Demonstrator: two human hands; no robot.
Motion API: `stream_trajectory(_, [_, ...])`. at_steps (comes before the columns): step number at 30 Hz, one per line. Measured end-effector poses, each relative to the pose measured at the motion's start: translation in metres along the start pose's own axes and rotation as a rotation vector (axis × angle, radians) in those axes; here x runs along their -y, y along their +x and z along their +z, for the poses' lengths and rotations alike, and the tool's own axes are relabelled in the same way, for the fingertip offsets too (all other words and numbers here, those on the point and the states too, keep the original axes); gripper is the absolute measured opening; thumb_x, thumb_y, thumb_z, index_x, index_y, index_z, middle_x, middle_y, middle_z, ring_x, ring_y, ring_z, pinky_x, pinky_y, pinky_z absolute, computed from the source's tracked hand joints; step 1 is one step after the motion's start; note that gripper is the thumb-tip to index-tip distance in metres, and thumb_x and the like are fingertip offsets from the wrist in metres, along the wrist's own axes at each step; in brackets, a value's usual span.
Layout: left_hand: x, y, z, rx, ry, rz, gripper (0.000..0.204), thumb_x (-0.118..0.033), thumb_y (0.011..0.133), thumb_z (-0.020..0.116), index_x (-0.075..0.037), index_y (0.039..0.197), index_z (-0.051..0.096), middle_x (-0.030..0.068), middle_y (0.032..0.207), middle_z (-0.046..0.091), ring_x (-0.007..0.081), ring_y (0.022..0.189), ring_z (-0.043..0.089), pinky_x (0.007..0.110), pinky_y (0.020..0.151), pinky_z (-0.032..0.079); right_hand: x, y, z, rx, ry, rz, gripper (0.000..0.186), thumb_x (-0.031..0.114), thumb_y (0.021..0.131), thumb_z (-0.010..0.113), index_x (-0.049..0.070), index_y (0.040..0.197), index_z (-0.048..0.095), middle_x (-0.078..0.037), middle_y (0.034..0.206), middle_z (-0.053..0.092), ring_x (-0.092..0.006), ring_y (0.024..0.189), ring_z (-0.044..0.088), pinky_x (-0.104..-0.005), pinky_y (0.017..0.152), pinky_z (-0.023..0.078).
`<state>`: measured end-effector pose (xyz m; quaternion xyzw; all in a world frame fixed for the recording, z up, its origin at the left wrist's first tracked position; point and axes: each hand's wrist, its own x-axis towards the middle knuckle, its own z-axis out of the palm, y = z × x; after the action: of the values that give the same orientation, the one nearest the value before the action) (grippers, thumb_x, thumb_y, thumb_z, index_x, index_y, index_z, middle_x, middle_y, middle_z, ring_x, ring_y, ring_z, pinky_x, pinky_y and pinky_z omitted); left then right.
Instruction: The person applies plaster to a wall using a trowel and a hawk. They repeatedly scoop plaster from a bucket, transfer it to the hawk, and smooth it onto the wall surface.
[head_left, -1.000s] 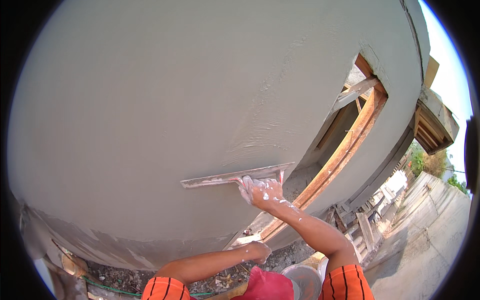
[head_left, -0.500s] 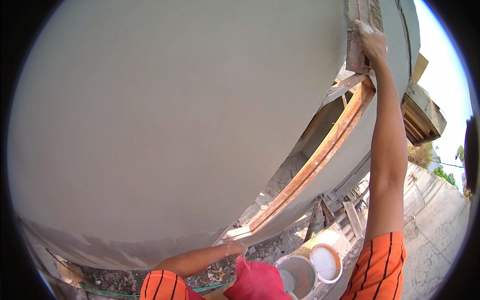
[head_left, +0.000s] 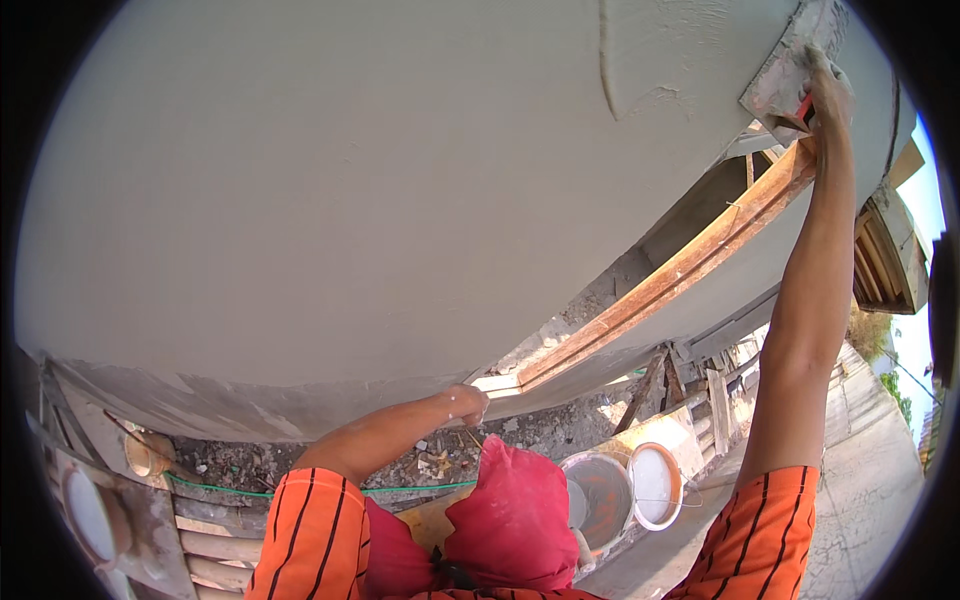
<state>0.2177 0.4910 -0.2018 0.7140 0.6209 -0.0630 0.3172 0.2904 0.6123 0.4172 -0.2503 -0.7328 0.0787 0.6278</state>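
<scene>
At the upper right, my right hand [head_left: 828, 92] is closed around the red handle of a plastering trowel [head_left: 778, 84]. The trowel's broad, plaster-smeared blade lies slanted against the grey plastered wall [head_left: 350, 230], just above the upper corner of a wooden window frame [head_left: 680, 265]. My right arm reaches out long toward it. Low in the view, my left hand [head_left: 466, 404] is curled beside the frame's near lower corner, at the wall's bottom edge. What its fingers hold, if anything, is hidden. A raised ridge of wet plaster [head_left: 604, 65] runs down the wall left of the trowel.
Below right stand a grey-smeared bucket [head_left: 598, 500] and a bucket with whitish contents [head_left: 655, 487]. Another round tub [head_left: 90, 510] is at the far left, near wooden poles [head_left: 215, 545]. Rubble [head_left: 420, 455] and a green hose [head_left: 400, 490] lie along the wall's foot.
The trowel has turned from nearly upright to slanted, and my right hand shows farther right. My view has shifted, bringing the plaster ridge and more of the scaffold into sight. My left hand remains curled.
</scene>
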Motion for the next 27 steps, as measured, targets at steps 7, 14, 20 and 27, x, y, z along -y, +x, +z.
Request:
stream_trajectory(7, [-0.002, -0.019, 0.014, 0.089, -0.018, -0.056, 0.03, -0.017, 0.067, 0.064, -0.01, 0.095, 0.071, 0.0097, 0.098, 0.069, 0.0245, 0.09, 0.066, 0.04, 0.072, 0.052, -0.005, -0.122, 0.07, 0.587, 0.187, -0.522, 0.032, 0.023, 0.09, 0.056, 0.004, 0.115, 0.056, 0.0, 0.074, 0.053, -0.0067, 0.064, 0.047, -0.0201, 0.059, 0.039])
stream_trajectory(14, [-0.028, -0.036, 0.0, 0.022, -0.058, 0.06, 0.022, -0.013, 0.068, 0.06, -0.003, 0.085, 0.069, 0.0151, 0.085, 0.068, 0.0296, 0.079, 0.065, 0.043, 0.067, 0.05, -0.075, -0.406, 0.129, 1.258, -0.509, -0.396, 0.05, 0.047, 0.089, 0.048, 0.025, 0.134, 0.045, -0.015, 0.099, 0.067, -0.0377, 0.084, 0.065, -0.0514, 0.082, 0.048])
stream_trajectory(20, [-0.055, -0.059, -0.036, 0.021, -0.042, -0.019, 0.025, -0.017, 0.07, 0.062, -0.007, 0.091, 0.07, 0.0104, 0.094, 0.069, 0.0269, 0.086, 0.065, 0.042, 0.071, 0.051, -0.224, -0.537, 0.124, 1.255, -0.442, -0.482, 0.035, 0.032, 0.087, 0.048, 0.026, 0.12, 0.058, -0.009, 0.106, 0.066, -0.0314, 0.089, 0.065, -0.0471, 0.075, 0.052])
stream_trajectory(27, [-0.01, -0.014, -0.002, 0.018, 0.046, 0.07, 0.027, -0.013, 0.066, 0.061, -0.004, 0.091, 0.068, 0.0128, 0.09, 0.068, 0.0257, 0.082, 0.066, 0.041, 0.066, 0.051, -0.062, -0.335, 0.122, 0.445, -0.236, -0.985, 0.047, 0.014, 0.072, 0.065, 0.023, 0.118, 0.061, 0.002, 0.057, 0.046, -0.0143, 0.05, 0.052, -0.0315, 0.044, 0.045])
